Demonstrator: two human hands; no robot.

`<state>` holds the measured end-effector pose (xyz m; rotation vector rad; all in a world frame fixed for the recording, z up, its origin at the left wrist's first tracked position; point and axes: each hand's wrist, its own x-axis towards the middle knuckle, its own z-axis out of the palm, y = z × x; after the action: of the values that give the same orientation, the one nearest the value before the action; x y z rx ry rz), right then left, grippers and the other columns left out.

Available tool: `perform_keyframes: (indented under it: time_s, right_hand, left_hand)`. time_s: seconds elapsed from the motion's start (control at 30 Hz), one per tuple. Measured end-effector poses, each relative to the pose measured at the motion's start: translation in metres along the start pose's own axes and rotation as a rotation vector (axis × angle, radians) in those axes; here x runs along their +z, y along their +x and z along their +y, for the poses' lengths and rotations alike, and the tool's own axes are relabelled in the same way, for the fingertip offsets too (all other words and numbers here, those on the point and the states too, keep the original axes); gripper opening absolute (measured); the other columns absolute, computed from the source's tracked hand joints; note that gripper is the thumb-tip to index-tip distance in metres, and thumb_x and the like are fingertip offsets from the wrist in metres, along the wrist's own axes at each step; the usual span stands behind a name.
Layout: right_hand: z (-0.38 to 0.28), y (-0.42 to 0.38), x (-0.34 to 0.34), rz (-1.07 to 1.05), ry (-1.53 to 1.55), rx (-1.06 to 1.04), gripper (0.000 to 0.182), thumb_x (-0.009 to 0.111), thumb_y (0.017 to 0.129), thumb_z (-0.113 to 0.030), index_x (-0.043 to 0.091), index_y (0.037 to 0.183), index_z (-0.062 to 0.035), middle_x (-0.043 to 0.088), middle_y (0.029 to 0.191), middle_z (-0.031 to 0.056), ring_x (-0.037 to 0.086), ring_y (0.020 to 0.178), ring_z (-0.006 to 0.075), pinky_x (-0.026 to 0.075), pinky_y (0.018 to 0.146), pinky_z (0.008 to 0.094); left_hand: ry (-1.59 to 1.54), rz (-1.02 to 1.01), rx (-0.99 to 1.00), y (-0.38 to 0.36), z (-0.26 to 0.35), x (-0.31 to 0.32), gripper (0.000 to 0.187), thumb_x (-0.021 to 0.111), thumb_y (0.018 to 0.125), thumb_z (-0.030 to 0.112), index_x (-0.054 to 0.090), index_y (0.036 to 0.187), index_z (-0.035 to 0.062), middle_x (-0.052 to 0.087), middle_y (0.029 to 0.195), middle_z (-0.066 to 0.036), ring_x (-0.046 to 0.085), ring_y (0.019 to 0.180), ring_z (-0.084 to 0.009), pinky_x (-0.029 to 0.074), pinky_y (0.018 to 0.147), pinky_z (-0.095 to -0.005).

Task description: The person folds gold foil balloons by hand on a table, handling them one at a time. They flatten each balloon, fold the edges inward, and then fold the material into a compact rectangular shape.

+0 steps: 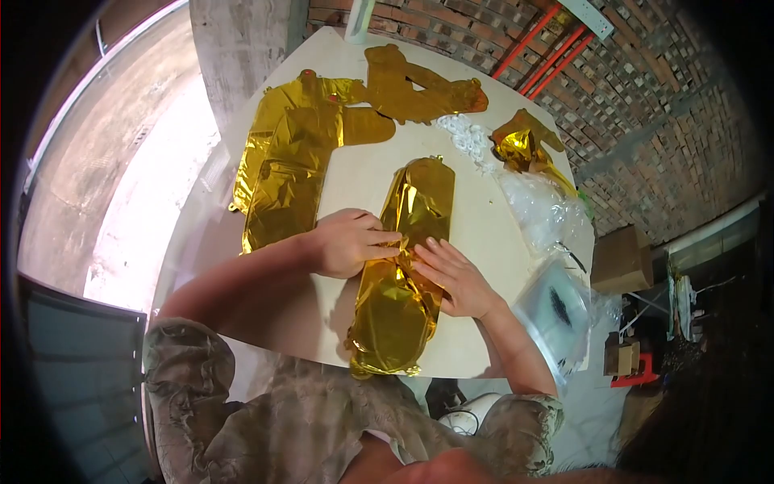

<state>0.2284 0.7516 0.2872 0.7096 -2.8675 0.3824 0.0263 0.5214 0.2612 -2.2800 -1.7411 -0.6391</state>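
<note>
A flat, folded gold foil balloon point(395, 306) lies lengthwise in front of me, creased across its middle. My left hand point(351, 244) comes in from the left side, its fingers partly curled and pinching the foil near that crease. On the opposite edge, my right hand point(455, 278) rests with fingers stretched out flat over the foil. To the left lies a larger gold foil balloon point(282, 177), wrinkled and flat. Another flat gold foil balloon point(395, 85) is at the far side of the table.
The pale table point(476, 347) also bears a crumpled gold foil piece point(520, 145), a white stringy heap point(468, 137) and clear plastic bags point(548, 214) on the right. A cardboard box point(621, 258) stands beyond the right edge. A brick wall point(645, 137) rises behind.
</note>
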Motion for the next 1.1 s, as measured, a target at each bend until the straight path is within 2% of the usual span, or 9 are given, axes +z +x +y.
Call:
perform_keyframes:
  time_s: [0.23,0.3,0.37,0.4,0.57,0.73,0.87,0.93,1.1]
  right_hand:
    - [0.010,-0.019,0.019,0.224,0.221,0.081,0.037,0.067,0.080,-0.003,0.069,0.116,-0.0075,0.071,0.114,0.0078,0.064,0.103,0.0300,0.051,0.091,0.0400]
    - [0.003,-0.015,0.016,0.206,0.443,0.468,0.031,0.069,0.085,-0.004,0.070,0.116,-0.0046,0.072,0.110,0.0114,0.065,0.100,0.0263,0.052,0.089,0.0359]
    - [-0.014,0.002,-0.001,0.351,1.378,0.903,0.021,0.067,0.093,-0.011,0.072,0.109,-0.0001,0.073,0.099,0.0050,0.065,0.085,0.0122,0.053,0.078,0.0286]
    - [0.000,-0.003,0.008,0.380,1.001,0.637,0.021,0.062,0.099,-0.015,0.071,0.106,0.0022,0.070,0.094,0.0028,0.063,0.080,0.0070,0.053,0.072,0.0244]
    - [0.012,0.011,0.011,0.326,1.180,0.991,0.021,0.059,0.101,-0.017,0.068,0.108,-0.0006,0.069,0.093,0.0003,0.063,0.082,0.0074,0.052,0.073,0.0237]
    - [-0.001,0.021,0.001,0.392,1.038,1.040,0.021,0.057,0.102,-0.020,0.070,0.107,-0.0033,0.068,0.090,-0.0016,0.058,0.077,0.0040,0.047,0.065,0.0215]
    - [0.007,0.022,0.013,0.474,1.013,1.014,0.022,0.058,0.101,-0.022,0.070,0.108,-0.0053,0.067,0.087,-0.0037,0.051,0.068,0.0009,0.039,0.057,0.0188]
    - [0.012,0.020,0.018,0.518,1.019,0.971,0.022,0.059,0.101,-0.023,0.070,0.109,-0.0060,0.067,0.086,-0.0046,0.048,0.066,0.0000,0.036,0.054,0.0180]
    - [0.004,0.025,0.008,0.524,0.995,1.063,0.032,0.061,0.100,-0.021,0.064,0.126,-0.0034,0.067,0.082,-0.0044,0.052,0.068,0.0010,0.038,0.056,0.0186]
  left_hand:
    - [-0.046,-0.073,-0.092,-0.003,0.002,0.001,0.048,0.063,0.077,0.009,0.067,0.125,0.0114,0.057,0.141,-0.006,0.054,0.116,-0.0240,0.041,0.103,-0.0385]
    - [-0.108,-0.084,-0.130,-0.002,0.001,0.003,0.045,0.063,0.080,0.010,0.067,0.125,0.0110,0.057,0.140,-0.005,0.053,0.117,-0.0243,0.040,0.105,-0.0385]
    - [-0.170,-0.133,-0.198,0.000,-0.001,0.002,0.039,0.061,0.087,0.013,0.066,0.126,0.0099,0.059,0.136,-0.005,0.053,0.118,-0.0267,0.038,0.105,-0.0398]
    - [-0.280,-0.127,-0.380,0.003,0.001,0.000,0.032,0.053,0.099,0.028,0.068,0.120,0.0097,0.065,0.122,-0.006,0.052,0.119,-0.0254,0.037,0.106,-0.0404]
    - [-0.314,-0.177,-0.386,0.007,-0.007,-0.001,0.040,0.043,0.104,0.036,0.068,0.106,0.0047,0.067,0.106,-0.011,0.053,0.113,-0.0304,0.038,0.102,-0.0435]
    - [-0.288,-0.020,-0.531,0.009,-0.005,0.004,0.033,0.062,0.095,0.030,0.063,0.075,0.0040,0.060,0.078,-0.012,0.057,0.087,-0.0326,0.046,0.078,-0.0418]
    - [-0.183,0.141,-0.561,0.016,0.001,0.007,0.037,0.069,0.091,0.033,0.061,0.070,0.0033,0.058,0.071,-0.012,0.056,0.071,-0.0312,0.046,0.064,-0.0405]
    - [-0.310,0.123,-0.825,0.019,0.003,0.006,0.041,0.072,0.089,0.035,0.059,0.068,0.0011,0.056,0.065,-0.014,0.052,0.058,-0.0296,0.043,0.056,-0.0398]
    - [-0.326,0.039,-0.961,0.024,-0.002,0.001,0.039,0.069,0.088,0.045,0.072,0.075,0.0082,0.067,0.068,-0.011,0.062,0.061,-0.0298,0.048,0.061,-0.0390]
